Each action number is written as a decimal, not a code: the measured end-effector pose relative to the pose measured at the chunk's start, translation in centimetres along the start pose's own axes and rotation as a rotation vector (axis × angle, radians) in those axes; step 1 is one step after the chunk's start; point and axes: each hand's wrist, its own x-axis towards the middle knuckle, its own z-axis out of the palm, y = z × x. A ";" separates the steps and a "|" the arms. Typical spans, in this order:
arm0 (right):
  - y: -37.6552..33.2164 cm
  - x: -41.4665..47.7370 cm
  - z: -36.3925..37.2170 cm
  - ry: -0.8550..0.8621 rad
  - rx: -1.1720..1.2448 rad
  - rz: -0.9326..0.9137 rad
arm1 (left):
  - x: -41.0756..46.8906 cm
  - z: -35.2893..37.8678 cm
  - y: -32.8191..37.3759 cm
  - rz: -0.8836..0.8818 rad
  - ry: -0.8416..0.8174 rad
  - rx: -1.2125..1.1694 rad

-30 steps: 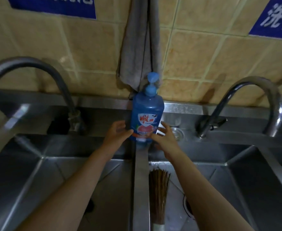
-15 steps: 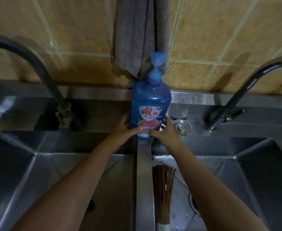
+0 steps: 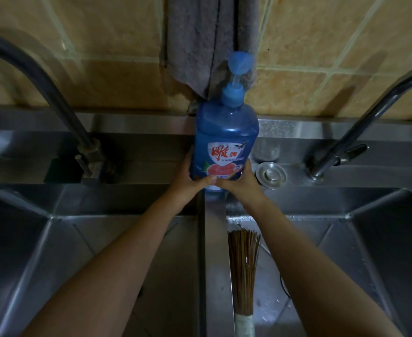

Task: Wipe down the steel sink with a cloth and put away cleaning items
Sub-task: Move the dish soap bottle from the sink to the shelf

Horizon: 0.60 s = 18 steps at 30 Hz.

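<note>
A blue pump bottle of dish soap [image 3: 225, 139] stands upright on the back ledge of the steel double sink [image 3: 212, 239], at the divider between the two basins. My left hand [image 3: 188, 178] grips its lower left side with the thumb across the front. My right hand [image 3: 240, 182] grips the lower right side. A grey cloth [image 3: 205, 42] hangs on the tiled wall right behind the bottle. A bamboo scrub brush [image 3: 243, 261] lies in the right basin beside the divider, bristles pointing to the back.
A curved tap [image 3: 49, 93] rises at the left and another tap [image 3: 360, 127] at the right. A round steel cap [image 3: 271, 175] sits on the ledge just right of the bottle. Water drops cover the right basin [image 3: 346, 251]; the left basin [image 3: 66, 251] is dark.
Both hands have closed round the bottle's base, from loosely held beside it. The view has moved in closer to the wall and bottle.
</note>
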 end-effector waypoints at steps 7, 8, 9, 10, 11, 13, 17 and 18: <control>0.5 0.0 -0.1 0.030 0.046 0.052 | 0.5 0.0 -0.3 -0.050 0.033 -0.112; 0.5 -0.1 -0.1 0.034 0.047 0.051 | 0.5 0.0 -0.4 -0.054 0.037 -0.113; 0.6 -0.1 0.0 0.041 0.047 0.046 | 0.6 -0.1 -0.5 -0.053 0.032 -0.110; 0.6 -0.2 0.0 0.047 0.048 0.040 | 0.6 -0.1 -0.6 -0.049 0.024 -0.107; 0.6 -0.3 0.0 0.052 0.053 0.038 | 0.6 -0.2 -0.6 -0.050 0.018 -0.107; 0.6 -0.6 0.2 0.054 0.060 0.040 | 0.4 -0.2 -0.7 -0.053 0.021 -0.112; -0.1 -1.7 0.2 0.044 0.048 0.029 | -0.3 -0.4 -0.9 -0.050 0.059 -0.076; -0.4 -2.0 0.1 0.039 0.044 0.023 | -0.5 -0.5 -0.8 -0.044 0.063 -0.080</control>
